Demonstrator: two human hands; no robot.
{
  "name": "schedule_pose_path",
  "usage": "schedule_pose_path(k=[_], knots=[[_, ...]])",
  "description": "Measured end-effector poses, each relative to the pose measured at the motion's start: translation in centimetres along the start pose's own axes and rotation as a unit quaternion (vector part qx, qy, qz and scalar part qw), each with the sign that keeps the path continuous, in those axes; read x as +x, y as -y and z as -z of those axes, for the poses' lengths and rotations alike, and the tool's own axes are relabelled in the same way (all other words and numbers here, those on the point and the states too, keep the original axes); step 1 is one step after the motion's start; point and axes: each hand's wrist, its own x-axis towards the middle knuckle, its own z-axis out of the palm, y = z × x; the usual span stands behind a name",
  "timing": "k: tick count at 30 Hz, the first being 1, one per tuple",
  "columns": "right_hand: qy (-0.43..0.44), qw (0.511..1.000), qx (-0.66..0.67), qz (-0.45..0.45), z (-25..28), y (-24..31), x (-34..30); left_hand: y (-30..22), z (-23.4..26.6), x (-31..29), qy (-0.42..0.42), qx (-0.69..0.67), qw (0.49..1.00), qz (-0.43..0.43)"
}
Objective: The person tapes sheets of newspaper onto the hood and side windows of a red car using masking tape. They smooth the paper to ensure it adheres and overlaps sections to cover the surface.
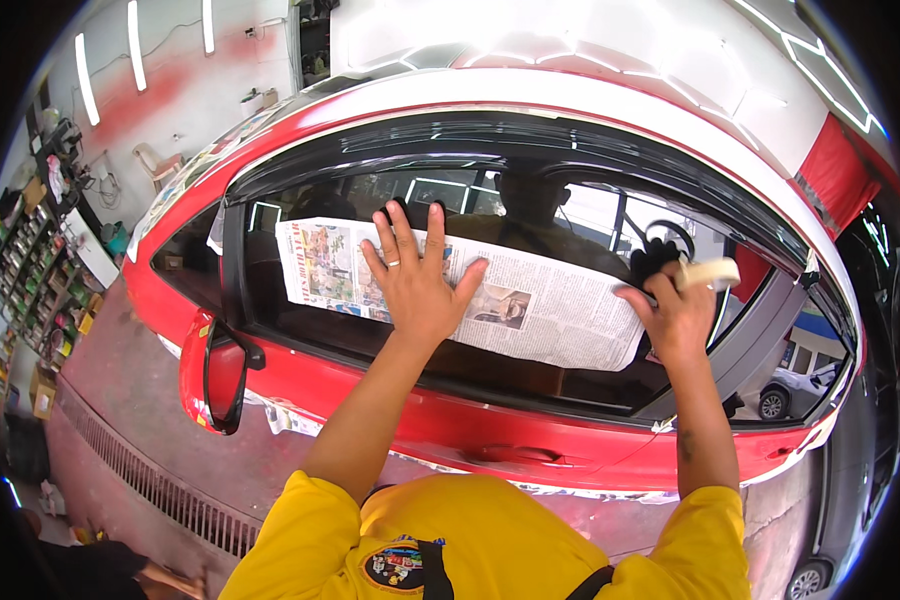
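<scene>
A folded sheet of newspaper lies against the dark side window of a red car. My left hand is spread flat on the paper left of its middle, a ring on one finger. At the paper's right end is my right hand, its thumb near the paper's edge. Its fingers are curled round a roll of pale masking tape, which is partly smeared by motion. The hand's dark reflection shows in the glass behind it.
The red side mirror juts out at the left. Shelves with several cans line the left wall, and a floor grate runs below. Another person's arm shows at lower left. A dark car stands close on the right.
</scene>
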Motion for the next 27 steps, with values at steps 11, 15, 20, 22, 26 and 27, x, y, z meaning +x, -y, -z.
schedule_pose_path(k=[11, 15, 20, 22, 26, 27], knots=[[-0.123, 0.981, 0.047, -0.14, 2.1, 2.3, -1.6, 0.8, -0.3, 0.0, -0.023, 0.032, 0.999, -0.002], [-0.065, 0.97, 0.122, -0.201, 1.7, 2.8, -2.7, 0.1, -0.5, 0.0, -0.009, 0.019, 1.0, -0.006], [-0.004, 0.971, 0.118, -0.209, 1.1, 2.8, -4.2, -0.2, -1.2, 0.2, -0.014, 0.015, 1.0, -0.013], [0.001, 0.963, 0.147, -0.227, 0.8, 2.1, -4.3, -0.2, -1.3, 0.2, -0.015, 0.014, 1.0, -0.014], [0.022, 0.962, 0.147, -0.229, 0.9, 2.1, -3.4, 0.3, -0.8, 0.3, -0.013, 0.013, 1.0, -0.012], [0.033, 0.963, 0.14, -0.229, 1.0, 2.3, -3.1, 0.4, -0.8, 0.3, -0.009, 0.013, 1.0, -0.01]])
